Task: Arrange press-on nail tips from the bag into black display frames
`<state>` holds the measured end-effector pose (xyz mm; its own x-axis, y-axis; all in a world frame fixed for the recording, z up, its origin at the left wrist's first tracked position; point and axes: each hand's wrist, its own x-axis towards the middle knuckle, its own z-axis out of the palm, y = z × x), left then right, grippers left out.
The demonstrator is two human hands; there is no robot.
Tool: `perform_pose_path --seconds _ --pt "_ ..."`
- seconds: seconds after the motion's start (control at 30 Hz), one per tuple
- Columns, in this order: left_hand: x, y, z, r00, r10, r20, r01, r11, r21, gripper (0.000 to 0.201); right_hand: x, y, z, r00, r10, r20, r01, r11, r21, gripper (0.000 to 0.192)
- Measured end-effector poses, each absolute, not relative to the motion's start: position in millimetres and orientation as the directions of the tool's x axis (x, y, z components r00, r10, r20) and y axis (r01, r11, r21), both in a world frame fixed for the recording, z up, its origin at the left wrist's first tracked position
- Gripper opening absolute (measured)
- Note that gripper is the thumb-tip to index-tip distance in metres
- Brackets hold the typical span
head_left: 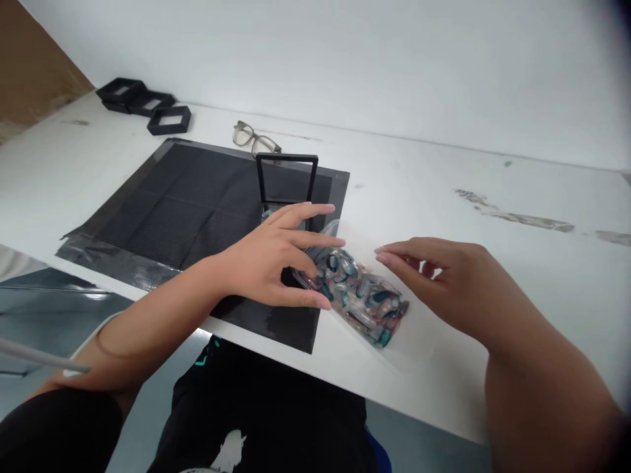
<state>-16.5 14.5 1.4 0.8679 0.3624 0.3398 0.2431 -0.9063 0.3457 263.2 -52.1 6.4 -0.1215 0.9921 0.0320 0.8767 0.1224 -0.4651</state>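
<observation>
White tabletop (419,184) bears a dark mat (162,197); at its right edge, the left hand (263,263), fingers spread, overlaps the clear tray (336,227) of glassy pieces (365,289); right of it, the right hand (453,282) has thumb and fingertip together; a careless left sweep could topple the black frame (288,157) just beyond

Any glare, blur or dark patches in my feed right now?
Head view: small glints on the near edge of the black mat; coloured pieces lack crisp edges. Head view: right corners dark, right forearm soft toward the frame edge.
</observation>
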Motion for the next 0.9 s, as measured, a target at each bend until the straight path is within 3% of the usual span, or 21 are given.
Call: perform_pose_path --seconds 0.07,0.27,0.37,0.53,0.9 --pt "-17 16 -1 0.864 0.346 0.366 0.234 -0.919 0.317 0.039 263 -53 6 -0.128 0.991 0.041 0.877 0.132 -0.461 0.032" --pt "-11 14 -2 0.866 0.374 0.332 0.387 -0.921 0.029 0.071 259 -56 6 -0.172 0.981 0.091 0.885 0.194 -0.424 0.033" --pt "-6 10 2 0.856 0.439 0.273 0.448 -0.894 0.034 0.08 255 -58 5 -0.186 0.976 0.116 0.903 0.216 -0.372 0.034" --pt "-5 6 1 0.843 0.472 0.257 0.468 -0.88 0.081 0.079 253 -57 4 -0.185 0.974 0.128 0.91 0.219 -0.352 0.033" --pt "-9 9 1 0.888 0.338 0.312 0.332 -0.94 0.073 0.052 255 -57 7 -0.139 0.989 0.055 0.888 0.149 -0.435 0.032"
